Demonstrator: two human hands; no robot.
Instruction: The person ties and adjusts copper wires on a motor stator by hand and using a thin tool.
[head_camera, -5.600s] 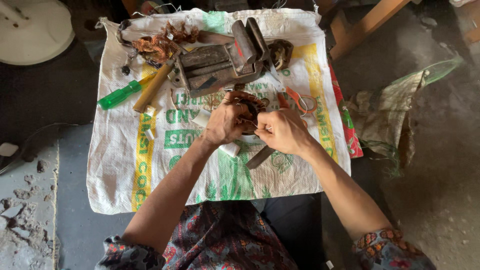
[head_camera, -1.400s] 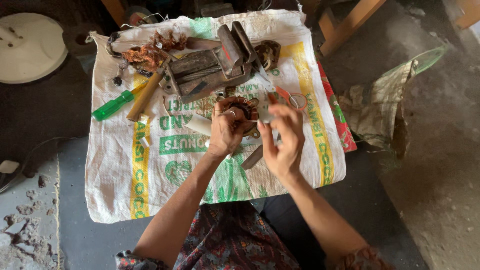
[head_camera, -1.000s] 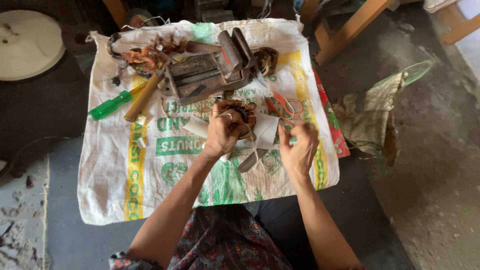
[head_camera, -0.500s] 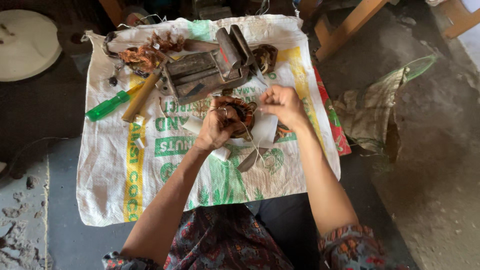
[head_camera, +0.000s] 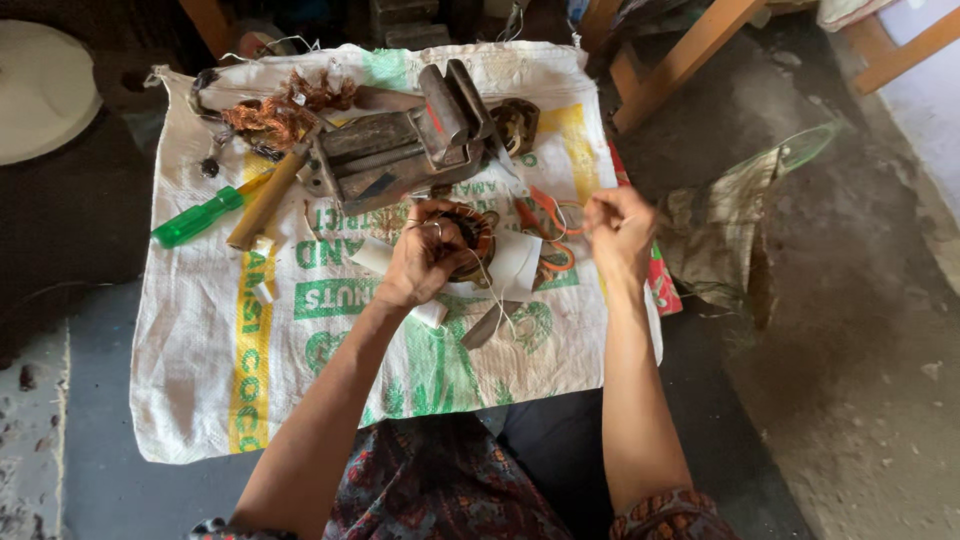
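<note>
The copper-wound coil ring (head_camera: 468, 238) is sitting mid-sack (head_camera: 200, 360), seemingly part-laced and far from finished, with the left hand (head_camera: 420, 262) curling fingers around it while the right hand (head_camera: 618, 228) is pinching a thread (head_camera: 492, 285) taut beside the scissors (head_camera: 548, 225).

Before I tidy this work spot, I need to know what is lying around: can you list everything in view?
woven sack: one, white with green and yellow print, spread on the floor
bench vise: one, grey metal, top middle of the sack
screwdriver: one, green handle, left edge of the sack
wooden handle: one, tan, beside the screwdriver
copper wire scraps: one tangle, reddish, top left
scissors: one pair, orange handles, between the hands
round lid: one, white, far left
wound coil: one, copper brown, in the left hand
left hand: grips the coil
right hand: closed, pulling a thin thread
</note>
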